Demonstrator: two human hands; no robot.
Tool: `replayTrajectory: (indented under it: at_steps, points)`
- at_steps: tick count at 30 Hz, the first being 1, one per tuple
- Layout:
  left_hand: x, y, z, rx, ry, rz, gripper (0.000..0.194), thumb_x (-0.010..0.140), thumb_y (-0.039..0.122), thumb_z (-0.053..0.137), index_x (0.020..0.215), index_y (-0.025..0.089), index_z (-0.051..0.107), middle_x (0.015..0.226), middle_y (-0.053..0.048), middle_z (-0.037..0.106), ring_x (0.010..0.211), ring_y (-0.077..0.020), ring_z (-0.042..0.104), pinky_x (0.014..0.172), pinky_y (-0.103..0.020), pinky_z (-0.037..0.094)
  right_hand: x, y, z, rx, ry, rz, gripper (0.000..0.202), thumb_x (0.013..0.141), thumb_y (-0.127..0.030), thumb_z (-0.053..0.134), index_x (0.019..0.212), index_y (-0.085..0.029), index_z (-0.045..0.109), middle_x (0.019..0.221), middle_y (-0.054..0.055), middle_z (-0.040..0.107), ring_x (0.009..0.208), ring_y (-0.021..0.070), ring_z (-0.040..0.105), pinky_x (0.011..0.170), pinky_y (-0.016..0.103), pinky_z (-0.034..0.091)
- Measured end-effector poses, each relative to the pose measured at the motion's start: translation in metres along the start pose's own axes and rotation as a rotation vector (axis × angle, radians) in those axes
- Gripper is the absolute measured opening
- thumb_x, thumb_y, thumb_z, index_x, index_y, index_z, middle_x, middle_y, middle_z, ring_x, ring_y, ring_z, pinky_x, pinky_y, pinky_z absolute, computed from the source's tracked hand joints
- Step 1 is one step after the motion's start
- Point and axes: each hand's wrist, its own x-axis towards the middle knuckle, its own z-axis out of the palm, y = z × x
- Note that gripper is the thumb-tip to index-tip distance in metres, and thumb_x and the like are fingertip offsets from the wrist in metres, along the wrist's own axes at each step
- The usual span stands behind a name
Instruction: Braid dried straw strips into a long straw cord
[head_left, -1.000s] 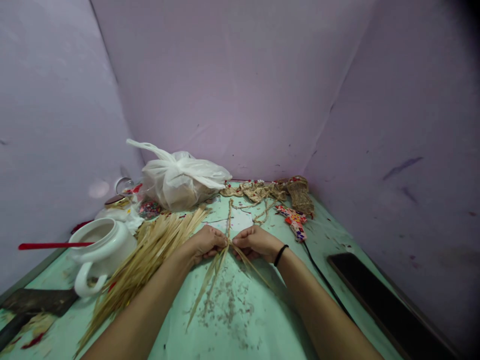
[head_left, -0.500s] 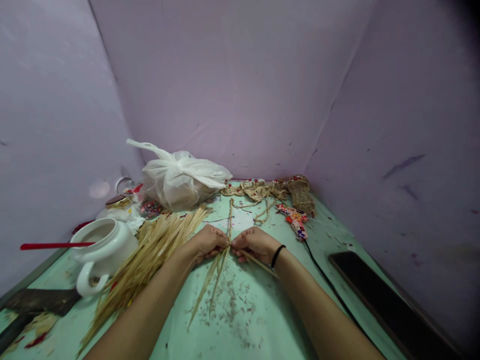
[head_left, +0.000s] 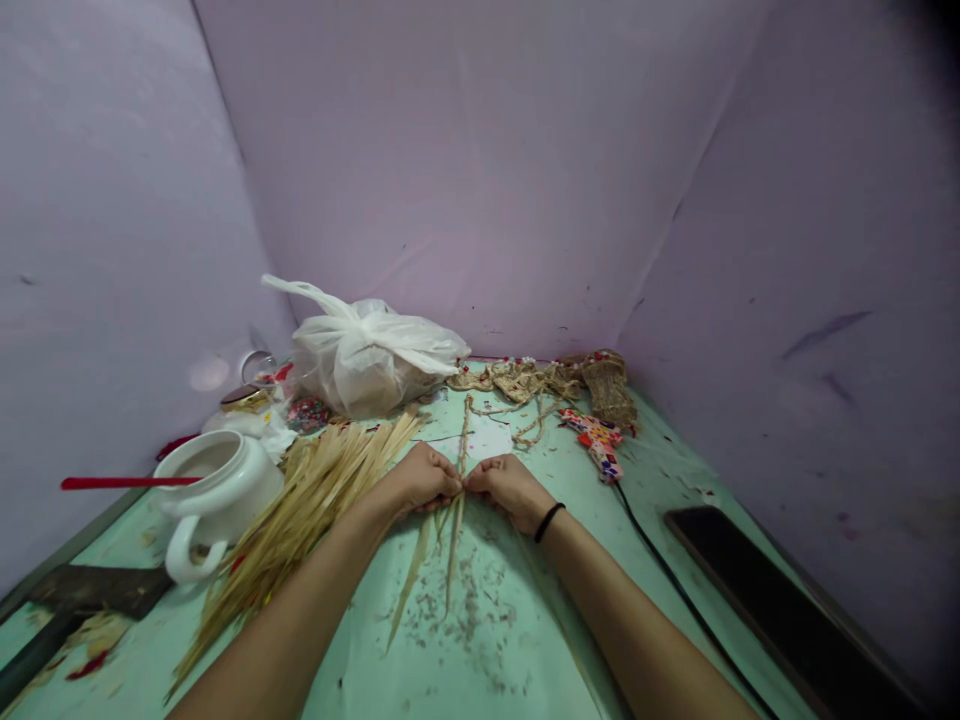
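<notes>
A thin braid of straw-coloured fibre runs up the middle of the green table. At its lower end my left hand and my right hand meet, fingertips almost touching, each pinched on the fibre. Loose flat strands hang from under the fingers toward me, and another thin strand trails down beside my right forearm. A black band circles my right wrist. Close by my left forearm lies a big bundle of dry fibre strips. The exact crossing of strands is hidden by my fingers.
At left stand a white pot with a red stick and a dark-bladed tool. Behind are a knotted plastic bag and braided pieces. At right lie a patterned, corded glue gun and a dark phone-like slab.
The strand by my right hand has swung from a short slant to a long line toward me. My right hand has turned slightly. The whole view has shifted a little.
</notes>
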Motion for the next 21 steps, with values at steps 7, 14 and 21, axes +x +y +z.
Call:
replayTrajectory:
  at_steps: [7, 14, 21]
  points:
    - [-0.004, 0.004, -0.002, 0.272, 0.028, 0.182, 0.012, 0.054, 0.013, 0.047, 0.050, 0.011, 0.058, 0.042, 0.003, 0.044, 0.040, -0.0057, 0.032, 0.041, -0.019, 0.023, 0.001, 0.002, 0.002, -0.049, 0.012, -0.030, 0.017, 0.054, -0.013, 0.051, 0.041, -0.016, 0.040, 0.032, -0.008, 0.027, 0.033, 0.0032, 0.019, 0.036, 0.022, 0.010]
    - [-0.022, 0.025, 0.002, 0.502, 0.133, -0.084, 0.010, 0.052, 0.018, 0.051, 0.047, 0.014, 0.058, 0.040, -0.001, 0.047, 0.043, -0.0122, 0.042, 0.044, -0.022, 0.026, 0.000, 0.001, 0.004, -0.077, 0.002, -0.009, 0.016, 0.054, -0.014, 0.050, 0.040, -0.015, 0.043, 0.029, -0.007, 0.031, 0.031, 0.0034, 0.021, 0.035, 0.021, 0.010]
    - [-0.036, 0.031, 0.044, 0.458, 0.400, 0.088, 0.013, 0.045, 0.007, 0.054, 0.053, 0.015, 0.059, 0.052, -0.005, 0.050, 0.062, -0.0177, 0.051, 0.052, -0.022, 0.029, 0.000, 0.007, 0.004, 0.097, -0.051, -0.015, 0.018, 0.051, -0.010, 0.045, 0.040, -0.017, 0.034, 0.030, -0.009, 0.025, 0.031, 0.0030, 0.018, 0.035, 0.021, 0.009]
